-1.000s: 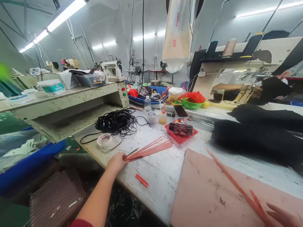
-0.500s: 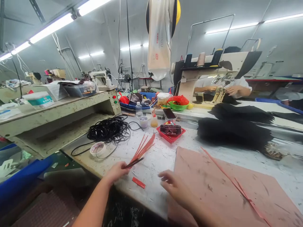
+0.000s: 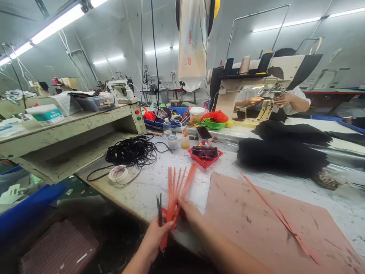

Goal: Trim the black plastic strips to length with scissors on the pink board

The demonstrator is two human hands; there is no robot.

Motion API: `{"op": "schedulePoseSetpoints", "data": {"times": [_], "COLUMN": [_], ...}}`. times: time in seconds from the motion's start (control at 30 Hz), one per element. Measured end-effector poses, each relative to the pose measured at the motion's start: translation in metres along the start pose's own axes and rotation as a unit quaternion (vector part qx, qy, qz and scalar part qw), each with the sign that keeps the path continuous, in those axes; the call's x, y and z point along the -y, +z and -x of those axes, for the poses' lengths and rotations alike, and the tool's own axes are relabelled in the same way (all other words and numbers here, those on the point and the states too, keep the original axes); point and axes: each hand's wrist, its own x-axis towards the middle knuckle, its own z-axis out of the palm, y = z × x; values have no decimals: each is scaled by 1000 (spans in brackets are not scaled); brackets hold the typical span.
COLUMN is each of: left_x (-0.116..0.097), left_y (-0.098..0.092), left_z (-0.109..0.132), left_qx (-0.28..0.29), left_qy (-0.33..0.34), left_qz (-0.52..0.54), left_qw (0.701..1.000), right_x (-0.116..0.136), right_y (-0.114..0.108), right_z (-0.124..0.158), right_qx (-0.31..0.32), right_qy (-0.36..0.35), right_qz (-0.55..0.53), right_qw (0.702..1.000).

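Observation:
My left hand [image 3: 155, 236] is closed on the lower ends of a fan of thin red strips [image 3: 176, 186] and a pair of thin black strips [image 3: 158, 203], lifted upright at the table's near edge. My right hand [image 3: 191, 215] touches the red strips from the right, its fingers curled against them. To the right a pink sheet [image 3: 265, 220] lies flat on the table with more long red strips [image 3: 273, 213] lying across it.
A coil of black cord [image 3: 131, 150], a tape roll [image 3: 118, 173], a red tray [image 3: 205, 156], small bottles [image 3: 185, 141] and a phone [image 3: 203, 132] lie farther back. Black fabric [image 3: 282, 156] is piled right. Another person's hands [image 3: 281, 99] work at a sewing machine [image 3: 265, 76].
My left hand lifted the strips off the table and turned them upright toward me. My right hand came across from the pink sheet to join them.

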Motion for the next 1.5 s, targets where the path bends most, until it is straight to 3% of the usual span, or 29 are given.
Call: {"op": "schedulePoseSetpoints", "data": {"times": [0.4,1.5], "left_x": [4,9], "left_y": [-1,-7], "left_z": [2,-3], "left_qx": [-39,-75], "left_qy": [30,54], "left_qz": [39,20], "left_qw": [998,996], "right_x": [6,14], "right_y": [-3,2], "right_z": [1,-1], "right_qx": [-2,29], "right_qy": [8,-19], "right_qz": [-63,-20], "right_qw": [998,999]}}
